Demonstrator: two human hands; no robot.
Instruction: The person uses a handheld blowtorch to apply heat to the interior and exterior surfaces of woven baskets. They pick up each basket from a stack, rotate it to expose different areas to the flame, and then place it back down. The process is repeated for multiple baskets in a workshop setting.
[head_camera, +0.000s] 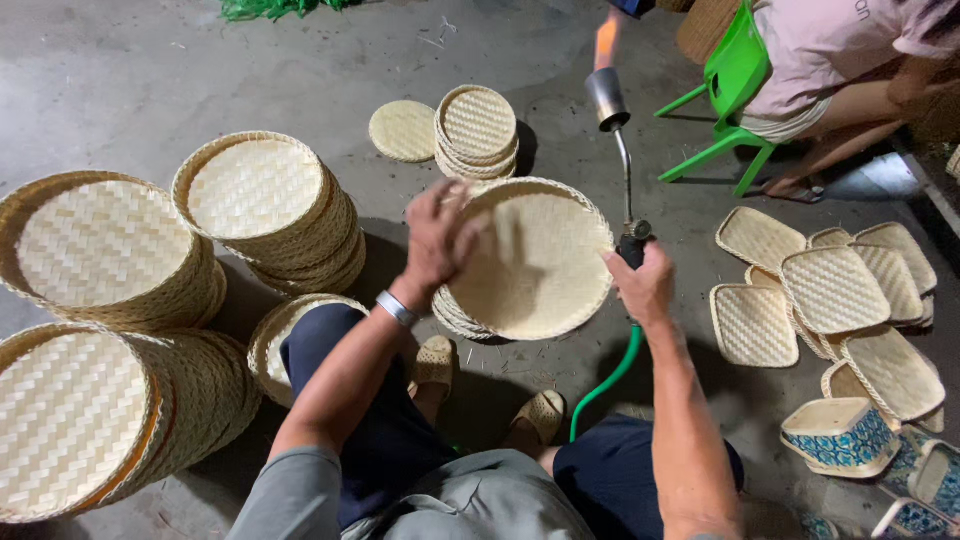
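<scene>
Fire from the torch in my right hand, shut tight on its handle, should stay off the round tray my left hand grips, tilted beside the torch.

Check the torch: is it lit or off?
Lit. An orange flame rises from the nozzle of the torch, held upright in the right hand beside the tray.
</scene>
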